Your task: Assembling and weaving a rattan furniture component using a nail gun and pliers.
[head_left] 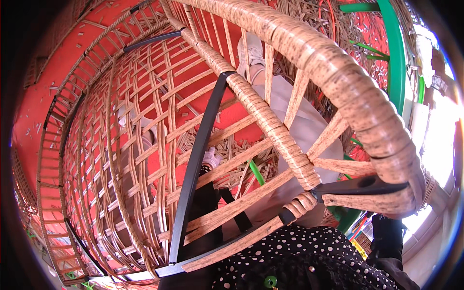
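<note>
A large wicker chair frame (270, 121) fills the view, tilted close to my head. Tan speckled strips wrap its thick rim (348, 92) and weave across black metal bars (198, 150). Neither of my hands shows. A black sleeve (389, 237) rises at the lower right toward the rim's underside, and whatever is at its end is hidden behind the wrapped rim. My black top with white dots (299, 256) lies along the lower edge. Through the weave I see a leg in light trousers (302, 125) and a white shoe (251, 48).
A red floor (53, 92) strewn with short strip offcuts lies below. More loose strips pile up at the top (309, 14). A green metal frame (396, 58) curves at the right. A second woven frame (53, 203) stands at the left.
</note>
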`<action>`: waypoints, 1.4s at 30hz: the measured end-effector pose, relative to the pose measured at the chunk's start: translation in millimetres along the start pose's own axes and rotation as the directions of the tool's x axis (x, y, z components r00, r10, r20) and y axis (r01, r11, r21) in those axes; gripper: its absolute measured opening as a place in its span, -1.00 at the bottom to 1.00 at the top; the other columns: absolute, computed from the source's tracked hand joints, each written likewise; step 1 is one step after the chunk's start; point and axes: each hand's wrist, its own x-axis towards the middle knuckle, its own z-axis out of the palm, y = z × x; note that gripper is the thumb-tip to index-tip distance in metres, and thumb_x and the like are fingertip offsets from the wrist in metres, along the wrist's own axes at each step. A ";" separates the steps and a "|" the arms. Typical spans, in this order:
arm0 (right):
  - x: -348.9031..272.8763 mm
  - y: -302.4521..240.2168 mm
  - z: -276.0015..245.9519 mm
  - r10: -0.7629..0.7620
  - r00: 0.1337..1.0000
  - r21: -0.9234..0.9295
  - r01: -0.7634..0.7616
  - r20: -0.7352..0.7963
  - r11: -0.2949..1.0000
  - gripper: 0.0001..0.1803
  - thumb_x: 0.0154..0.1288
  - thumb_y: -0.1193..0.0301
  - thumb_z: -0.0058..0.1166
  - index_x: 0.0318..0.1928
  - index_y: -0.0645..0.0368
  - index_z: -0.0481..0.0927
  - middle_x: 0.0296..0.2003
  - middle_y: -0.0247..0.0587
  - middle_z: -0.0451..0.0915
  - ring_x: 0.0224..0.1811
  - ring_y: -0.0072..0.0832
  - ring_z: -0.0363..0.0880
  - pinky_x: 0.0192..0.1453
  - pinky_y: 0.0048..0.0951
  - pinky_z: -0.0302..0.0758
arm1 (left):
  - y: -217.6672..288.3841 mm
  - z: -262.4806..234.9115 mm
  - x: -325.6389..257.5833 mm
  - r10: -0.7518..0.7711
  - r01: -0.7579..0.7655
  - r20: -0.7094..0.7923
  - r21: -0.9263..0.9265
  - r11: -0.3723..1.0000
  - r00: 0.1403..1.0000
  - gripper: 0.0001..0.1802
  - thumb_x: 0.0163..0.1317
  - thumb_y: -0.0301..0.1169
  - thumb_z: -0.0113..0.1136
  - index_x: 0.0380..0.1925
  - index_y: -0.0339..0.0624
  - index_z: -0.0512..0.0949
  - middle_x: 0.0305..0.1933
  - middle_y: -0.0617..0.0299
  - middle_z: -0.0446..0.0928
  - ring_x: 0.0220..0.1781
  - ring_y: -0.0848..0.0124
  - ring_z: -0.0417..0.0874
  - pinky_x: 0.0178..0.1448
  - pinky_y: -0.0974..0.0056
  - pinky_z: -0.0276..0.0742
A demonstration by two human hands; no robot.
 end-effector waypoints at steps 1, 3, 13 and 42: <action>-1.6 -7.2 -3.6 0.062 0.997 -0.004 -0.062 0.043 0.998 -0.41 0.21 0.19 0.06 0.13 0.32 0.27 -0.08 -0.03 0.47 0.00 -0.28 0.45 0.09 -0.32 0.36 | 1.8 -4.1 0.0 0.001 -0.001 -0.004 -0.012 1.000 1.000 -0.61 0.17 -0.07 -0.03 -0.06 0.06 0.48 -0.05 -0.05 0.51 0.03 0.14 0.53 0.03 0.11 0.44; -4.0 -4.9 -3.8 0.020 1.000 0.049 -0.021 0.022 0.999 -0.40 0.21 0.20 0.06 0.14 0.31 0.26 -0.05 -0.03 0.45 0.01 -0.27 0.44 0.10 -0.32 0.36 | 9.3 -9.4 -3.3 0.006 -0.006 -0.009 -0.029 1.000 1.000 -0.61 0.17 -0.07 -0.04 -0.06 0.05 0.48 -0.06 -0.05 0.51 0.03 0.14 0.53 0.03 0.12 0.44; 9.6 0.9 4.7 -0.082 0.989 -0.077 0.073 -0.120 0.994 -0.21 0.13 0.08 0.08 0.27 0.20 0.11 0.01 0.17 0.44 0.05 -0.03 0.45 0.10 -0.20 0.36 | 76.9 -7.9 -117.1 0.485 -0.501 -0.172 -0.057 0.864 0.857 -0.68 0.11 -0.33 -0.02 -0.12 -0.15 0.47 -0.21 -0.14 0.52 -0.14 0.02 0.56 -0.11 0.11 0.47; 4.7 -32.2 -13.5 -0.034 0.998 0.077 0.029 0.061 0.997 -0.08 0.10 0.09 0.07 0.28 0.34 -0.10 -0.14 0.30 0.50 -0.08 0.07 0.51 -0.01 -0.09 0.41 | -76.2 -168.2 -362.4 0.666 -0.128 -0.738 0.654 0.746 0.112 -0.55 0.28 -0.01 -0.24 -0.25 -0.10 0.51 -0.38 -0.11 0.53 -0.26 -0.06 0.53 -0.20 -0.02 0.43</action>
